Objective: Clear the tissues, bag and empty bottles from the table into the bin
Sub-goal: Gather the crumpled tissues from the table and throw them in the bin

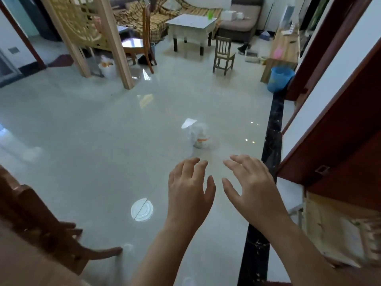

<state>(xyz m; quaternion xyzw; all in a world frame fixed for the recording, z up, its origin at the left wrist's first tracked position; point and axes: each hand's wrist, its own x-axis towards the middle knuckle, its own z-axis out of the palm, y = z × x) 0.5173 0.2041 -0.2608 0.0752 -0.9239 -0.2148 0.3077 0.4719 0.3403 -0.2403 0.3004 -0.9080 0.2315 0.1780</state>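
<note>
Right now left hand (189, 193) & right hand (253, 188) hover empty, fingers spread. Blurry clear bag (199, 137) lies on floor (123, 131) just beyond; prob. light, crinkly, slippery, so I'd pinch its top.

A clear plastic bag (198, 134) with what looks like a white bottle (201, 140) banded in orange inside it shows just above the middle of the frame, over the glossy pale floor (103, 141). It is too blurred to tell how it lies or whether it rests there. The blue bin (280, 79), a round open-topped pail, stands upright on the floor at the right edge of the upper half, well apart from the bag, while the square white desk (191, 23) on dark legs stands at the top centre.
</note>
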